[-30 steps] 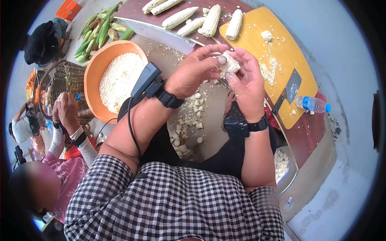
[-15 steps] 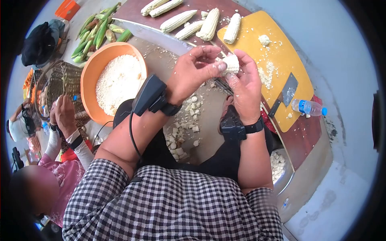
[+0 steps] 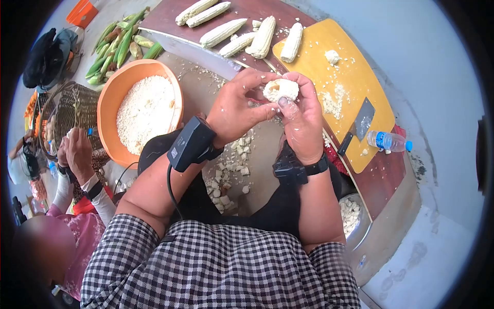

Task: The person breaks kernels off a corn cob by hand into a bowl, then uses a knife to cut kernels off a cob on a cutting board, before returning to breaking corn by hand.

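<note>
A short piece of white corn cob [image 3: 281, 90] is held up between my two hands over my lap, its cut end with a pale brown core facing me. My right hand [image 3: 304, 116] grips it from the right, thumb pressed on its lower edge and fingers behind it. On the other side my left hand [image 3: 241, 105] has its fingers curled round it, with the thumb just below; its fingertips are partly hidden. Just beyond my hands lie several whole peeled white corn cobs [image 3: 263, 37] and a yellow cutting board [image 3: 329, 46] with loose kernels and a cleaver [image 3: 364, 118].
An orange basin [image 3: 105, 110] of kernels stands at left, near unpeeled corn [image 3: 121, 49] and a wicker basket [image 3: 77, 105]. Cob pieces [image 3: 221, 183] lie on the floor below me. A water bottle [image 3: 387, 140] rests by the board. A co-worker's hands [image 3: 77, 154] are at far left.
The cob piece has turned so its cut end faces me, and my hands have come slightly lower and left. The whole view has shifted a little.
</note>
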The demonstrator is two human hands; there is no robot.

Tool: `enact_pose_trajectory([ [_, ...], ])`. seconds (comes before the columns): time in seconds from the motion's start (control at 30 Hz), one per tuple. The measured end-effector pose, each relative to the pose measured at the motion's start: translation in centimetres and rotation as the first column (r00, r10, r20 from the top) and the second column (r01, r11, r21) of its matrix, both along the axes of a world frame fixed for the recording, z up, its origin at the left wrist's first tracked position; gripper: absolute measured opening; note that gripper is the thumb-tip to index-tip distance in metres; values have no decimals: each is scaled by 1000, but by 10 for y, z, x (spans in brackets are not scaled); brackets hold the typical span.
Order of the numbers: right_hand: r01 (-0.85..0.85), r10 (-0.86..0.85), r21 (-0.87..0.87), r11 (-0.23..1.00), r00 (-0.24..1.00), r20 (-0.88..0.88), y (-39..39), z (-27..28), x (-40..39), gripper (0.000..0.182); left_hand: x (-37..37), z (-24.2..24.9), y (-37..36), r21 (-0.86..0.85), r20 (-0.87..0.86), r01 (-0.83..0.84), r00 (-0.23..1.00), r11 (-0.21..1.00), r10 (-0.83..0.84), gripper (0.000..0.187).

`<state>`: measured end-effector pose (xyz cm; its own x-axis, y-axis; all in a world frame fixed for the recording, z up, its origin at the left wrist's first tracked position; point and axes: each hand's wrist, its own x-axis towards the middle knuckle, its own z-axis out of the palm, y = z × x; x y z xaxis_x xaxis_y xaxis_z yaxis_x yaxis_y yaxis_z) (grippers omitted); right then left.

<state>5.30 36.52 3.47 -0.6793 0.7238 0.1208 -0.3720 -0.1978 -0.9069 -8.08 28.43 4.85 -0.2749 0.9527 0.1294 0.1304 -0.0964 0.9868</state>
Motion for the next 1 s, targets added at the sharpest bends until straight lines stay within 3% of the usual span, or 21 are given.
enact_pose_trajectory([
  [0.1,25,-25,-19,1000,1000,8,-1,1,-3,37,0,2,-1,-16,20,-25,999,1000,25,43],
  [0.17,55,-53,-26,998,997,51,0,1,-3,34,-1,4,-2,-35,134,-3,991,999,8,43],
  [0.27,114,-128,114,987,984,127,-1,7,-3,27,-2,-1,-2,-31,224,-15,974,999,22,45],
  [0.37,152,-255,436,887,948,189,9,0,2,22,-4,-5,-4,-46,226,-6,974,999,17,46],
  [0.47,109,-121,97,989,984,130,5,1,4,19,-4,-10,-4,-37,200,-4,980,999,12,45],
  [0.57,95,-89,-40,995,987,135,4,3,6,16,-6,-6,-6,-102,171,49,985,994,-31,44],
  [0.7,140,-152,69,988,967,204,7,3,8,12,-7,-9,-5,-86,71,99,993,991,-93,44],
  [0.87,192,-285,330,924,922,261,7,1,8,12,-5,-7,-5,-133,348,137,934,982,-83,45],
  [1.0,209,-315,349,913,907,281,6,-1,9,12,-1,-2,-4,-157,412,130,910,979,-55,36],
])
